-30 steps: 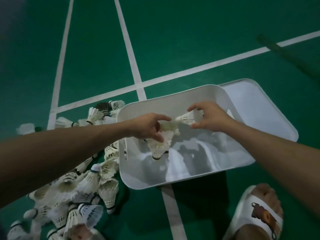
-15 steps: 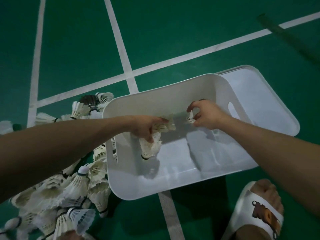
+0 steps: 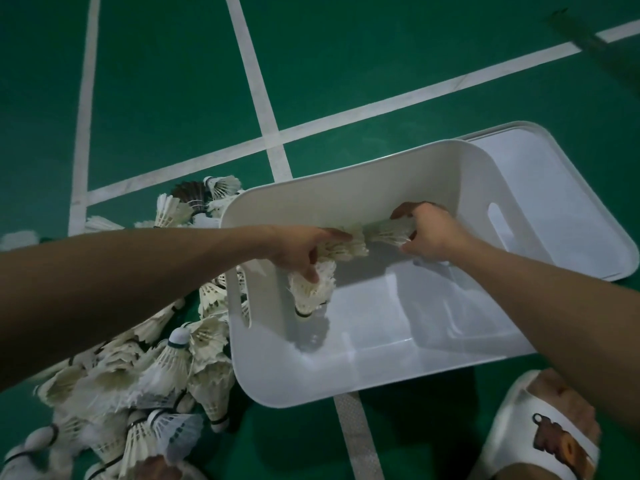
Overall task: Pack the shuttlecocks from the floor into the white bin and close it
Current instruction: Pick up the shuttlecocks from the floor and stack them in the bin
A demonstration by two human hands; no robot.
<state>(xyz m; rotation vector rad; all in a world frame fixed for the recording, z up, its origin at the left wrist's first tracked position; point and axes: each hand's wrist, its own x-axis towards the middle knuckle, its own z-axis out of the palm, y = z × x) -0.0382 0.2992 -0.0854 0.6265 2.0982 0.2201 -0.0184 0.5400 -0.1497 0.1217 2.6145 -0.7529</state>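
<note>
Head view: both hands reach into the white bin (image 3: 374, 375) on the green floor (image 3: 173, 98). The left hand (image 3: 298, 249) has its fingers closed on a bunch of shuttlecocks (image 3: 311, 289); the right hand (image 3: 431, 233) pinches another shuttlecock (image 3: 389, 232). A pile of shuttlecocks (image 3: 138, 368) lies left of the bin, the lid (image 3: 571, 202) behind it.

No text, brand, number or label can be read anywhere. The white rubber slipper (image 3: 540, 441) at the lower right carries a brown and orange printed picture on its strap, without legible letters. The white painted lines (image 3: 258, 98) on the green court floor (image 3: 363, 57) are plain markings.
</note>
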